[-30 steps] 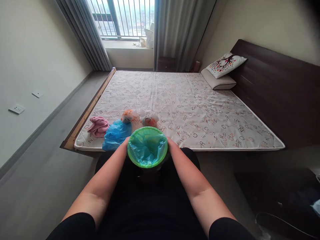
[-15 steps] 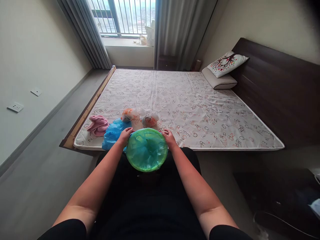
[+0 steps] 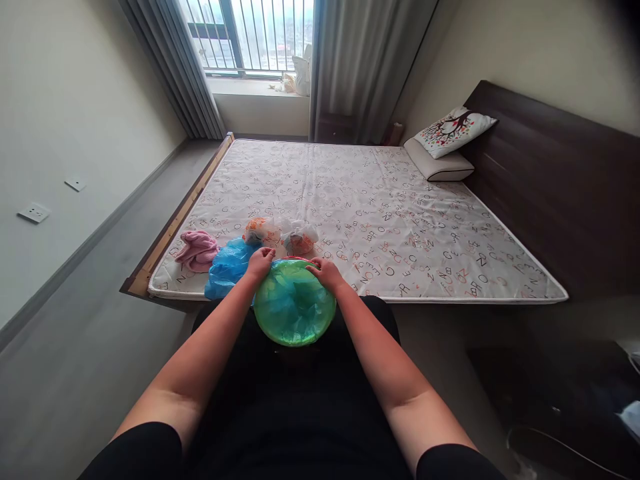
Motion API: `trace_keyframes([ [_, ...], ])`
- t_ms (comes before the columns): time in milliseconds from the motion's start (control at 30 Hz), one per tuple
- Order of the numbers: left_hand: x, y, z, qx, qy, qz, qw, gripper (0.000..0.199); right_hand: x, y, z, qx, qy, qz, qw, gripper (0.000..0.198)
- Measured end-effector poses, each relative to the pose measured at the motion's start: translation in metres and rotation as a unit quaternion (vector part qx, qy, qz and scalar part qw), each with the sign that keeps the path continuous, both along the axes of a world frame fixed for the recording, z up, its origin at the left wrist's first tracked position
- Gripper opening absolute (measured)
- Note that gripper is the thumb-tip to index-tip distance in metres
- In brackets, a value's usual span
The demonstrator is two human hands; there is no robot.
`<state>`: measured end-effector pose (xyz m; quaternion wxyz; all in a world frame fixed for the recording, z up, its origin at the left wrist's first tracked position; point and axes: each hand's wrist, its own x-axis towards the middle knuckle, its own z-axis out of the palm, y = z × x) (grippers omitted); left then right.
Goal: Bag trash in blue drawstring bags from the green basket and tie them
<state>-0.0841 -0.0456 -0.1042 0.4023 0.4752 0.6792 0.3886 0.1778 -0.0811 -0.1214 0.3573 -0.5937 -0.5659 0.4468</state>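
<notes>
A round bin with a green rim, lined with a thin blue-green bin liner [image 3: 295,310], sits between my legs, its mouth facing up. At the far left of the rim, my left hand [image 3: 261,262] is closed in a pinch on the liner's edge. My right hand [image 3: 326,273] grips the liner over the far right rim, with the fingers bent inward. A thin red strip [image 3: 296,258] shows along the far rim between my hands. Close by my left hand lies a crumpled blue plastic bag [image 3: 230,265] on the mattress edge.
Two knotted clear plastic bags [image 3: 301,237] and a folded pink cloth [image 3: 197,251] lie on the letter-patterned mattress [image 3: 380,213]. Pillows [image 3: 455,132] rest by the dark headboard [image 3: 545,160]. A wooden bed frame edge [image 3: 175,220] runs along the left.
Both hands have come closer together along the far rim. The right hand has moved left onto the rim, and the red strip now shows more clearly. The bin stays almost in place.
</notes>
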Motion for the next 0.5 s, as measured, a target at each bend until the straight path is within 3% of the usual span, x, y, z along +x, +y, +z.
trace_keyframes([
  [100, -0.011, -0.020, -0.003, -0.014, 0.016, -0.014, 1.000, 0.026, 0.009, 0.003, -0.004, -0.012, -0.010, -0.040, 0.999, 0.016],
  [267, -0.006, -0.056, -0.025, -0.045, 0.004, -0.033, 0.998, 0.038, 0.028, -0.002, -0.001, -0.037, -0.051, -0.153, 0.986, 0.034],
  [367, 0.014, -0.060, -0.037, -0.023, 0.000, -0.005, 1.000, 0.047, 0.025, -0.012, 0.015, 0.033, -0.130, -0.208, 0.969, 0.045],
  [433, 0.026, -0.058, -0.041, -0.007, -0.003, 0.007, 1.000, 0.056, 0.014, -0.015, 0.027, 0.088, -0.157, -0.144, 0.973, 0.030],
  [500, 0.036, -0.056, -0.043, -0.003, -0.002, 0.013, 1.000, 0.060, -0.001, -0.012, 0.035, 0.069, -0.129, -0.025, 0.989, 0.004],
])
